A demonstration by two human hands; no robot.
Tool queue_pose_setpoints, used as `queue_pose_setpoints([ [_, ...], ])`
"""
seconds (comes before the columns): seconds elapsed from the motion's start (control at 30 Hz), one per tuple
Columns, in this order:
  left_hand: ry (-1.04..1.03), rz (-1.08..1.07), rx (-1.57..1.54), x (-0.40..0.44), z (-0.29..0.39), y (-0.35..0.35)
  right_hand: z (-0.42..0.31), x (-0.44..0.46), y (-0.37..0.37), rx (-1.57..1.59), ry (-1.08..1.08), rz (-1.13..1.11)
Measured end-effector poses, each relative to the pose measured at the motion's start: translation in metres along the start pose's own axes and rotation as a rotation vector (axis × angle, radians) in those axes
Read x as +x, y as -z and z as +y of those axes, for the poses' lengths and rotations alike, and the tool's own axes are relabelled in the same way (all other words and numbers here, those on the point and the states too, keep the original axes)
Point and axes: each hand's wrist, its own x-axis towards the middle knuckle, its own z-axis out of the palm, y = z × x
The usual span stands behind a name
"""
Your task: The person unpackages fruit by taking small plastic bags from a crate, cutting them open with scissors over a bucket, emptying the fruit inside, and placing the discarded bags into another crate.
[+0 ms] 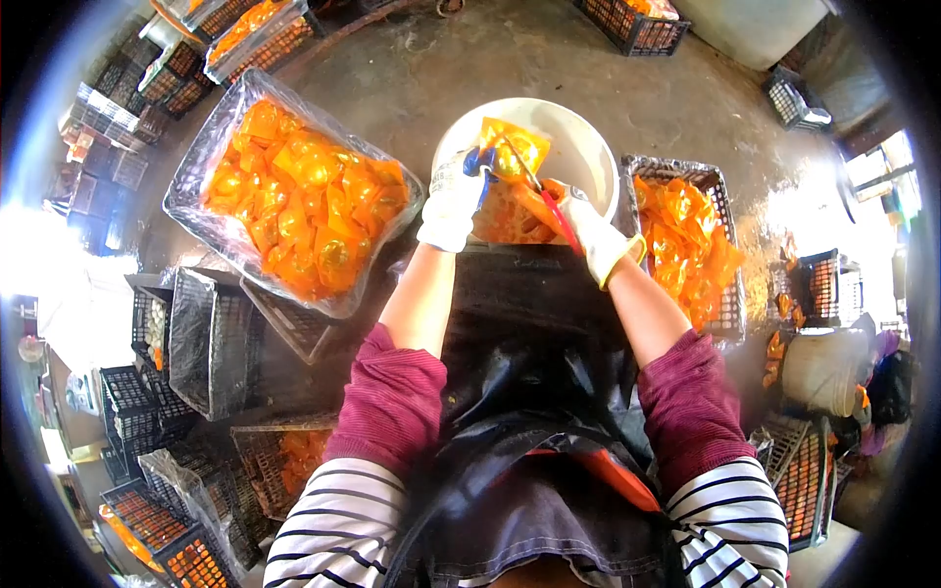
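Over a round white bucket (610,176), my left hand (456,194), in a white and blue glove, is closed on the left edge of a shiny orange packet (524,147). My right hand (585,223), gloved in white and orange, holds a slim red-handled tool (563,221); its thin metal end lies across the packet. Whether the tool is scissors or a knife I cannot tell. Orange pieces (510,218) lie inside the bucket below my hands.
A plastic-lined crate (186,191) full of orange packets stands at the left, and a black crate (727,211) of orange packets at the right. Stacked black crates (208,343) stand lower left. A whitish tub (823,370) stands at the far right.
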Motion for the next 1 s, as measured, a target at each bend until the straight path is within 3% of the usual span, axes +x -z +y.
queue_pose_setpoints([
  [0.03,0.005,0.004,-0.002,0.001,0.0,0.0,-0.002,-0.004,-0.012,0.119,0.015,0.011],
  [0.1,0.009,0.006,0.004,0.001,0.001,0.001,-0.01,-0.013,-0.037,-0.304,0.031,0.209],
  [0.17,0.007,-0.004,0.018,0.001,0.003,0.003,-0.004,-0.006,-0.025,-0.077,-0.006,0.111],
  [0.23,-0.011,0.025,0.064,-0.001,-0.003,0.0,-0.002,-0.003,-0.017,-0.351,0.022,0.084],
  [0.27,-0.021,0.039,0.088,-0.002,-0.005,-0.001,-0.001,-0.002,-0.012,-0.74,0.071,0.103],
  [0.33,0.083,0.024,0.019,0.001,-0.001,0.007,-0.005,-0.006,-0.022,-1.142,0.116,0.135],
  [0.4,0.138,-0.011,-0.064,0.001,0.006,0.014,-0.01,-0.013,-0.036,-1.124,0.104,0.158],
  [0.5,-0.001,-0.042,-0.055,0.001,-0.013,-0.004,-0.013,-0.02,-0.055,-0.938,0.089,0.188],
  [0.53,0.01,-0.057,-0.01,0.001,-0.01,-0.001,-0.01,-0.011,-0.041,-0.495,0.045,0.129],
  [0.73,0.061,-0.025,0.028,0.0,0.009,0.014,-0.01,-0.012,-0.023,-0.784,0.02,0.078],
  [0.83,-0.069,0.024,0.093,-0.001,-0.006,0.003,-0.015,-0.016,-0.038,-1.002,-0.02,0.106],
  [0.9,-0.013,-0.023,0.087,0.0,-0.001,0.007,-0.012,-0.014,-0.039,-0.721,-0.017,0.128],
  [1.0,0.052,0.008,0.107,0.001,0.008,0.008,-0.026,-0.037,-0.071,-0.636,-0.087,0.138],
])
